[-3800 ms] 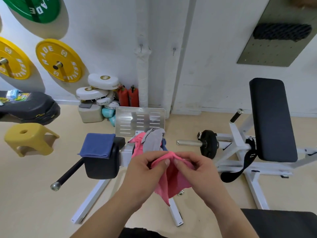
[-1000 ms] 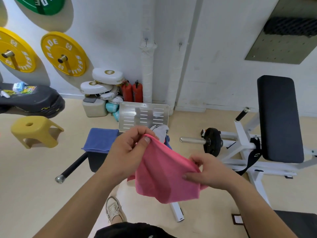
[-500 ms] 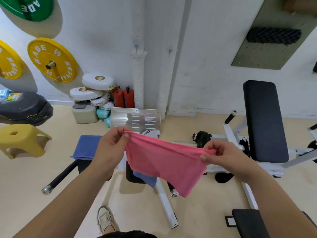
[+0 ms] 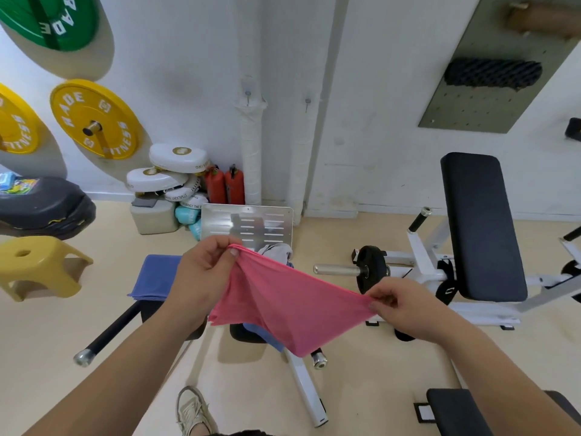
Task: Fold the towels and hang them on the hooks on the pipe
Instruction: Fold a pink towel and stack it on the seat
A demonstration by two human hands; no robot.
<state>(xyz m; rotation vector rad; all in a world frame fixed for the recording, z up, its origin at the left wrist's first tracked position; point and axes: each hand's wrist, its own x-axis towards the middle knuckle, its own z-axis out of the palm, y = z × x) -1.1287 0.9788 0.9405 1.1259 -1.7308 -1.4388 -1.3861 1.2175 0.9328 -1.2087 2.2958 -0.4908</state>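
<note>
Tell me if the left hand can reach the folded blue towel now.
Likely yes, once freed: the left hand pinches the pink towel, but the blue towel lies uncovered beside it, nothing between.

Single wide-angle view from head height, facing forward and down; close over left hand (image 4: 204, 275) and right hand (image 4: 405, 309), floor (image 4: 377, 388) below, wall (image 4: 377, 121) farther ahead.
</note>
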